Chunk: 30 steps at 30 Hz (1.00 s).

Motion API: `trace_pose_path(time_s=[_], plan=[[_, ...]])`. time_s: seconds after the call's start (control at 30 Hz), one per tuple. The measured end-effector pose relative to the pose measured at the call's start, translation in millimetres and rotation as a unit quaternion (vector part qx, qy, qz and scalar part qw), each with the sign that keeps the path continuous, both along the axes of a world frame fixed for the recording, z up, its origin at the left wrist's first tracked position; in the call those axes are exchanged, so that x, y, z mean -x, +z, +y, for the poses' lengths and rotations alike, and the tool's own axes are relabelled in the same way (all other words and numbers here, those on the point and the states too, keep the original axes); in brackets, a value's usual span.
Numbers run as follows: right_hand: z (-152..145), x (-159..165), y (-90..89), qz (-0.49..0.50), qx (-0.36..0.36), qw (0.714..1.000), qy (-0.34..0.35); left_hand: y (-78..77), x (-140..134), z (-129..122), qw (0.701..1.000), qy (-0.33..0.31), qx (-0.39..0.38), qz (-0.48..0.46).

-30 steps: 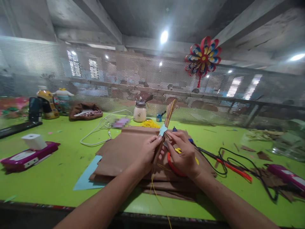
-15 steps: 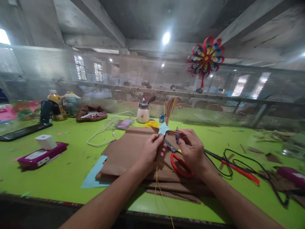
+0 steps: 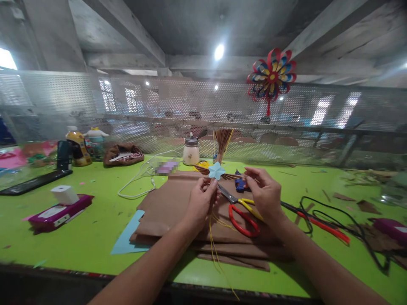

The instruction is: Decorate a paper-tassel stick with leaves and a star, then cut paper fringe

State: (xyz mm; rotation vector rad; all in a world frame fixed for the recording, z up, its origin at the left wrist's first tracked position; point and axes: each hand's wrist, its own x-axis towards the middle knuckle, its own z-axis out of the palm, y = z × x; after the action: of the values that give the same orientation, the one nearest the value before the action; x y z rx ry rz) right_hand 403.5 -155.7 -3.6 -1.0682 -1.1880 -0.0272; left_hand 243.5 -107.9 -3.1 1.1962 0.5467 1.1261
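Centrally, the pleated paper (image 3: pixel 223 143) is positioned above the brown stack (image 3: pixel 168 207), between the two hands. Its upper section fans upward; narrower sections extend to the left and right. The blue star (image 3: pixel 216 170) covers the point where the sections meet. Yellow thread (image 3: pixel 210 231) hangs below, in front of the stack, and also runs along the edges of the upper fan.

Left hand (image 3: pixel 203 199): closed, gripping the pleated paper just below the star, thumb uppermost. Right hand (image 3: pixel 265 190): fingers curled, thumb and forefinger at the outer end of the right-side section. Whether they pinch it cannot be told.

The scissors (image 3: pixel 233 200) lie on the stack between the hands, blades toward the star, with one red and one yellow handle loop. A blue tool (image 3: pixel 241 184) lies just beyond them, partly hidden. A blue sheet (image 3: pixel 127 237) projects from under the stack's left side.

The green counter (image 3: pixel 79 250) carries the assembly. At left, a white adapter (image 3: pixel 64 195) sits on a magenta power strip (image 3: pixel 57 218). A jar (image 3: pixel 191 154) stands behind the stack. At right, a red-ended rod (image 3: pixel 327 226) lies among black cord.
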Motion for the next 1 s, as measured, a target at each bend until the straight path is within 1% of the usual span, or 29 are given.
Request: trace_pose_path(time_s=[0.13, 0.27, 0.33, 0.43, 0.5, 0.57, 0.63, 0.7, 0.8, 0.9, 1.0], plan=[[0, -1, 3.6, 0.043, 0.010, 0.999, 0.002, -0.5, 1, 2, 1.000, 0.023, 0.003, 0.006], [3, -3, 1.5, 0.087, 0.039, 0.995, 0.024, 1.4, 1, 2, 0.998, 0.059, 0.005, 0.023], [5, -4, -1.8, 0.091, 0.063, 0.993, 0.029, 1.9, 1, 2, 0.997, 0.072, 0.007, 0.023], [6, -3, -6.3, 0.053, 0.124, 0.990, 0.047, 0.6, 2, 3, 0.996, 0.089, 0.016, 0.011], [4, 2, -6.7, -0.004, 0.172, 0.982, 0.075, -1.2, 3, 4, 0.995, 0.102, 0.017, -0.002], [-2, 12, -4.9, -0.084, 0.216, 0.967, 0.110, -2.7, 4, 6, 0.993, 0.119, 0.011, -0.013], [-8, 25, -3.0, -0.164, 0.243, 0.944, 0.150, -3.4, 5, 8, 0.991, 0.133, 0.003, -0.016], [-13, 38, -3.6, -0.206, 0.241, 0.927, 0.201, -3.4, 5, 9, 0.990, 0.138, -0.002, -0.015], [-14, 52, -9.7, -0.194, 0.235, 0.915, 0.264, -2.8, 5, 7, 0.991, 0.131, -0.001, -0.018], [-12, 58, -14.8, -0.163, 0.233, 0.910, 0.302, -1.4, 4, 4, 0.993, 0.115, -0.003, -0.027], [-12, 63, -13.7, -0.107, 0.270, 0.897, 0.332, 2.2, 3, -1, 0.994, 0.097, 0.000, -0.046]])
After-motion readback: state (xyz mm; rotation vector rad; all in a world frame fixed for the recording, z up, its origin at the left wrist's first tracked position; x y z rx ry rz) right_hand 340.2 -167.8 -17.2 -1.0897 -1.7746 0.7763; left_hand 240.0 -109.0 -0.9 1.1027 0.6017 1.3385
